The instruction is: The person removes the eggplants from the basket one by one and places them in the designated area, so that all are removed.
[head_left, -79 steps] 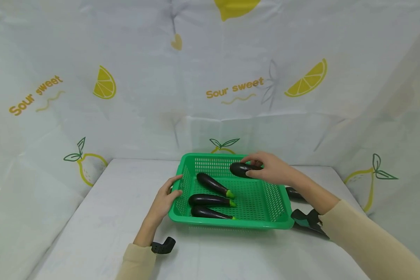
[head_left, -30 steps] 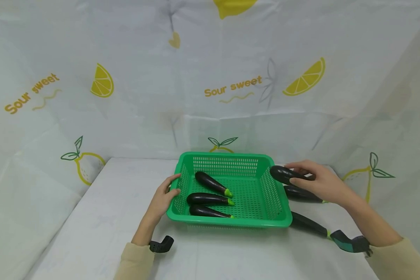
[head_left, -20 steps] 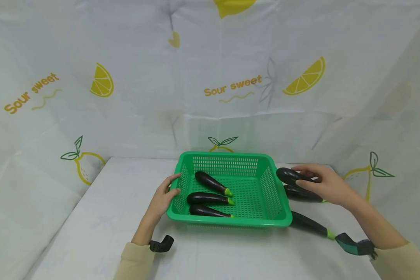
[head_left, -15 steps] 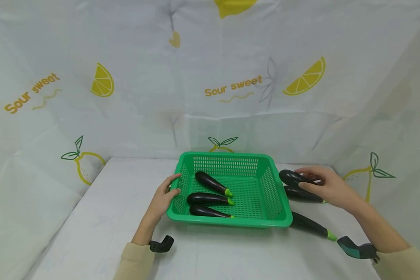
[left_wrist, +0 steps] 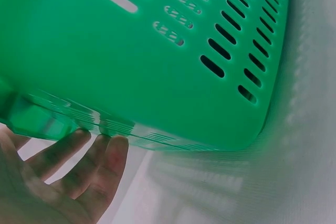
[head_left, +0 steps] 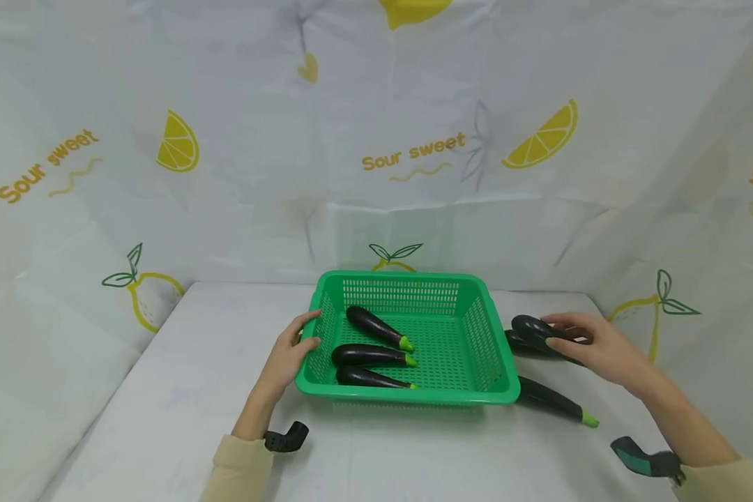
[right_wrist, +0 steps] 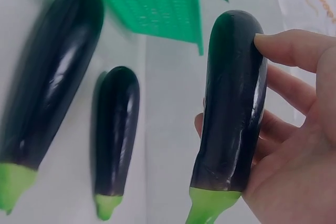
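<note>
your right hand (right_wrist: 294, 145) has its fingers (right_wrist: 286, 45) curled round an eggplant (right_wrist: 233, 98), low at the frame's right beside two others (right_wrist: 113, 129); its glossy skin could slip and knock them. your left hand (head_left: 286, 352) steadies the basket (head_left: 408, 394) on the tabletop (head_left: 182, 390).

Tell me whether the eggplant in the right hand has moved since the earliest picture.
Yes. The eggplant held by the right hand was over the green basket; it now sits outside the basket's right wall, low beside two other eggplants on the table.
</note>
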### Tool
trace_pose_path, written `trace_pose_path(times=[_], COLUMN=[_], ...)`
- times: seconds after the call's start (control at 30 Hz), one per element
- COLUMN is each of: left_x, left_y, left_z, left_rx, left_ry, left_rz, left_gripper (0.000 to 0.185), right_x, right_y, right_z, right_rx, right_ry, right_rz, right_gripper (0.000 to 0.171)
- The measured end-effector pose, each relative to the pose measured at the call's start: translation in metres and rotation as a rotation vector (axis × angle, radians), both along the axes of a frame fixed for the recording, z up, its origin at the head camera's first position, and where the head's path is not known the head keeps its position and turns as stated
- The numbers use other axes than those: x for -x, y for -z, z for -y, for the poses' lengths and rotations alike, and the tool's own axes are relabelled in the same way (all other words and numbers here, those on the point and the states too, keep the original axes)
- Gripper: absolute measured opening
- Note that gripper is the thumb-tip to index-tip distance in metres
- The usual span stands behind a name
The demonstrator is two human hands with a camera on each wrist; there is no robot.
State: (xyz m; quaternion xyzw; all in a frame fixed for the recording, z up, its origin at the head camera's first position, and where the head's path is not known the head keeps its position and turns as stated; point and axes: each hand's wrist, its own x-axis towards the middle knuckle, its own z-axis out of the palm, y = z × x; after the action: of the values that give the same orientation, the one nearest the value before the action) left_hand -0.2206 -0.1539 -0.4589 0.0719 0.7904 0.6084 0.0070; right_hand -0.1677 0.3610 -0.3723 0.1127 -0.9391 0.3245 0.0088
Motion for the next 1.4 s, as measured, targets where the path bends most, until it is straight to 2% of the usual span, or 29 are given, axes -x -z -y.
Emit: trace_pose_path(times=[0.33, 0.67, 0.97, 1.4], left_x=[0.0, 0.0, 0.0, -0.001], left_y=[-0.001, 0.003, 0.002, 0.001], left_z=[0.0, -0.001, -0.001, -0.002], left_rx=[0.028, 0.009, -0.004, 0.011], left_ry=[0.005, -0.008, -0.014, -0.019], left_rz=[-0.003, -0.006, 0.002, -0.012], left_gripper=[0.056, 0.055, 0.054, 0.055], right_x=[-0.004, 0.001, 0.008, 0.014], right_y=[0.019, 0.043, 0.061, 0.08], right_z=[-0.008, -0.014, -0.01, -0.005], right_rx=[0.011, -0.012, -0.028, -0.065], right_ry=[0.023, 0.028, 0.024, 0.014], right_rz=[0.017, 0.01, 0.011, 0.002], right_gripper=[0.043, 0.042, 0.042, 0.038])
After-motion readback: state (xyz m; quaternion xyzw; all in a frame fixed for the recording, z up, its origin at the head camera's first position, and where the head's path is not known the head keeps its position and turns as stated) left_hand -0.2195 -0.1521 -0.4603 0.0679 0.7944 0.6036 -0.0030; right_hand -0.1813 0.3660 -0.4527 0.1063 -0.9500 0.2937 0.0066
